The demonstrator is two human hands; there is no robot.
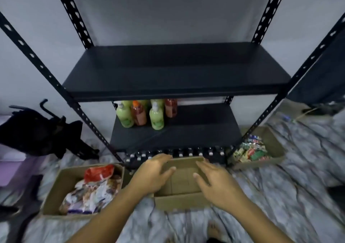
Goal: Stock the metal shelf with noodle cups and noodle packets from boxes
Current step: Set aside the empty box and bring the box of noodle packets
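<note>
A black metal shelf (175, 75) stands in front of me, its upper board bare. Below me on the floor sits a small cardboard box (181, 200) that looks empty inside. My left hand (155, 173) hovers over its left side with fingers spread and relaxed, holding nothing. My right hand (214, 179) is over its right side, fingers likewise loose. A box of noodle packets (89, 188) in white, purple and red lies at the left. Another box of green and red packets (250, 151) sits at the right, behind the shelf post.
Green and orange bottles (141, 114) stand at the left of the lower board. A row of dark bottles (177, 153) lines the floor level under it. A black bag (39, 130) lies at the left. The floor is marbled grey.
</note>
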